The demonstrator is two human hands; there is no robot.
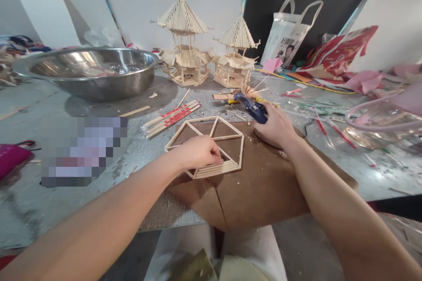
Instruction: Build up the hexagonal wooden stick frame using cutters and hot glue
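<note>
A hexagonal frame of thin wooden sticks [241, 153] with spokes lies on a brown board [263, 184]. Several sticks fill the front section side by side. My left hand [206, 151] reaches over the frame with its fingers pinched just above those sticks; what they hold, if anything, is hidden. To the right, beyond the frame, my right hand [275, 125] is wrapped round a dark blue glue gun [252, 107], whose front end points away to the left. Sticks in red-marked wrappers [174, 117] lie behind the frame on the left.
Two stick-built pagodas [186, 57] stand at the back, near a large metal bowl [108, 81]. A blurred-out flat object [85, 153] lies at left. Wrappers, a clear container [372, 134] and a white bag [285, 37] are on the right.
</note>
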